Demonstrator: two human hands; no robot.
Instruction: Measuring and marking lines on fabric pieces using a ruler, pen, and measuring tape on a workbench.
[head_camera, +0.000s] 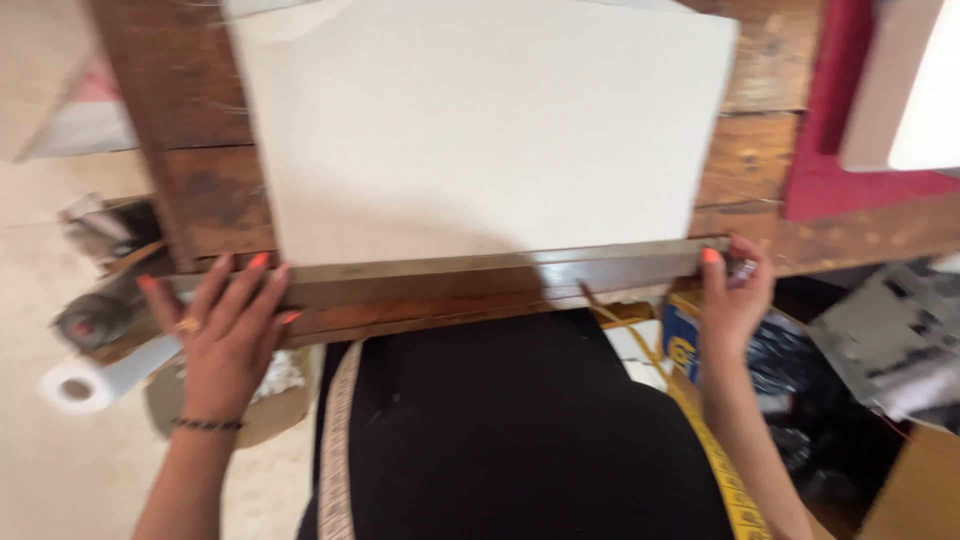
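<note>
**Two hands hold a long ruler on a white sheet**

The left hand (225, 325) lies flat and open, fingers spread. It presses down on the left end of a long metal ruler (500, 268). There is a ring on one finger and a dark bracelet (207, 424) on the wrist.

The right hand (735, 295) is curled around the right end of the ruler. The fingers pinch the ruler tip, just at the edge of the table.

The ruler lies across the near edge of a big white sheet (480, 130). The sheet rests on a brown wooden table (760, 150). The ruler covers the bottom edge of the sheet from side to side.

A tape measure (725, 470) hangs around the person's neck and down over black clothes. A white paper roll (90, 378) sits low on the left, below the table. A red cloth (830, 170) lies on the right side of the table.

What could go wrong? The ruler is long and thin, and it sits very near the table edge. If one hand pushes harder than the other, I think the ruler could slide or turn crooked. The sheet looks smooth, so it might slip under the ruler too. The right hand holds only the tip, so that end could pop loose.
</note>
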